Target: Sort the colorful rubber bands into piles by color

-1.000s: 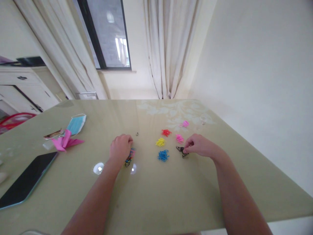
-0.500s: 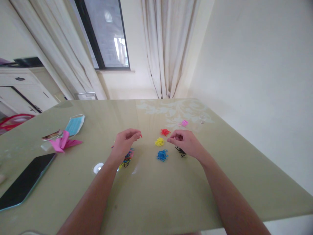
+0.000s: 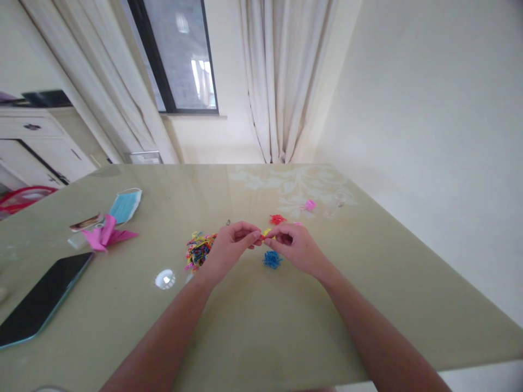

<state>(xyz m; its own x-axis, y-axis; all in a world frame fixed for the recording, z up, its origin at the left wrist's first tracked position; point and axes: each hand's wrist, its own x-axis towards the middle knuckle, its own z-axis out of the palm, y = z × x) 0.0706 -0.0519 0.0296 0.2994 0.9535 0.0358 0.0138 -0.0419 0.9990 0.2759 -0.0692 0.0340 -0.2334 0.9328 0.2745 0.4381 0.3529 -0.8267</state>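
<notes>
My left hand pinches a small red rubber band between thumb and fingertips. From the other side, my right hand has its thumb and forefinger closed on the same band, so the fingertips of both hands almost meet. Just behind them lies a red pile of bands; a yellow pile is mostly covered by the fingers. Nearer to me sits a blue pile. A mixed heap of coloured bands is left of my left hand, which partly hides it. The black bands are out of sight behind my right hand.
Further back is a pink bunch. On the left lie a phone-like black slab, a pink folded paper bird and a blue face mask. A white round reflection or disc shows on the glossy table.
My left hand has moved right with the red band, away from the mixed heap, uncovering more of it. My right hand has moved left to meet it and now grips the band too.
</notes>
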